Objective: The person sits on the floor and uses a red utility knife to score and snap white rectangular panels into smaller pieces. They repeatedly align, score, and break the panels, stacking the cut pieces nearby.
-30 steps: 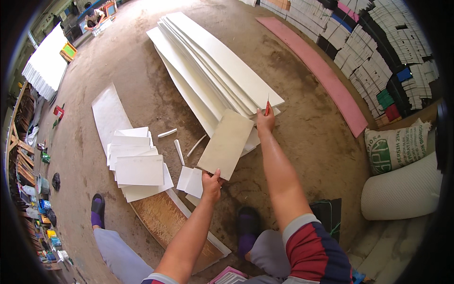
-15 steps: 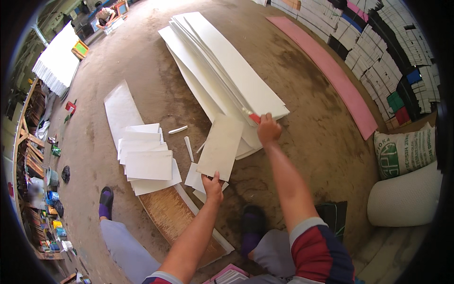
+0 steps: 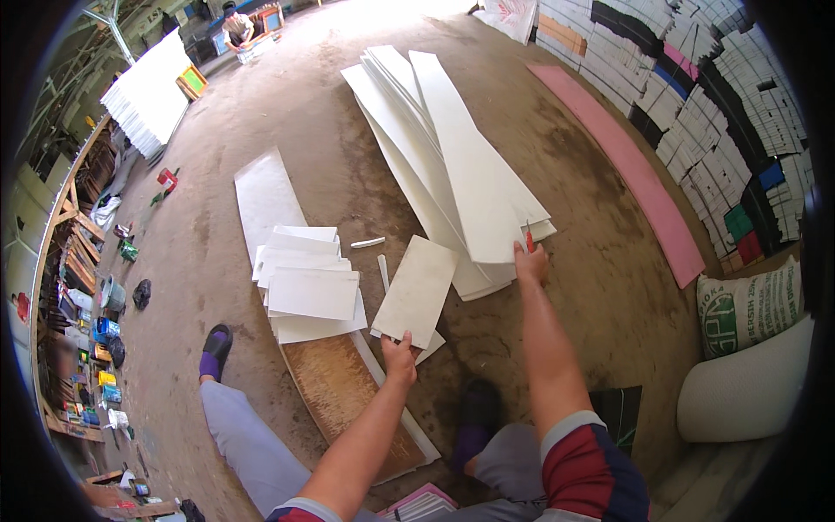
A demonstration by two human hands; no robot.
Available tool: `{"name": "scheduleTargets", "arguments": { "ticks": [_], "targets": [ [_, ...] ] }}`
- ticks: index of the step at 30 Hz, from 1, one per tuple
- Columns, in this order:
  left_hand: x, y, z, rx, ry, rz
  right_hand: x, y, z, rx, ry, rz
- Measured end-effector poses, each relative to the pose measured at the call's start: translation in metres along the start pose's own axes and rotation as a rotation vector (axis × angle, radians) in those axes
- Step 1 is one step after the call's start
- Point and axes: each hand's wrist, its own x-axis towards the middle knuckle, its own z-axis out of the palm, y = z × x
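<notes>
Hands apart. Left hand clamped on pale panel, centre, six o'clock edge; right hand round red tool, at five o'clock corner of long white sheet. Best keep tool pointed away from left. Panel's one o'clock corner crowds sheet; bare floor, three o'clock.

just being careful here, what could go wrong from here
The right hand holds a red tool close to the top strip, so its thin tip might nick that strip. The left hand grips the panel by its near end only, so it could tip or slip. The white pile is stacked unevenly and could slide if bumped.
</notes>
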Motion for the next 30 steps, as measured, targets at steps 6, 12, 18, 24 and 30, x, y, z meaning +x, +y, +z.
{"name": "scheduleTargets", "arguments": {
  "ticks": [6,12,18,24,30],
  "targets": [
    [-0.022,0.011,0.024,0.049,0.007,0.13,0.002,0.041,0.02,0.422,-0.351,0.205],
    [-0.048,0.05,0.005,-0.016,0.119,0.346,-0.136,0.032,0.032,0.636,-0.431,0.414],
    [-0.063,0.062,-0.042,-0.035,0.09,0.425,-0.295,-0.038,-0.021,1.046,-0.733,0.776],
    [-0.127,0.084,-0.077,-0.1,0.16,0.267,-0.402,-0.041,-0.041,1.002,-1.217,0.739],
    [-0.142,0.06,-0.183,0.082,0.359,0.228,-0.443,-0.016,-0.017,0.908,-0.672,0.662]
  ]
}}
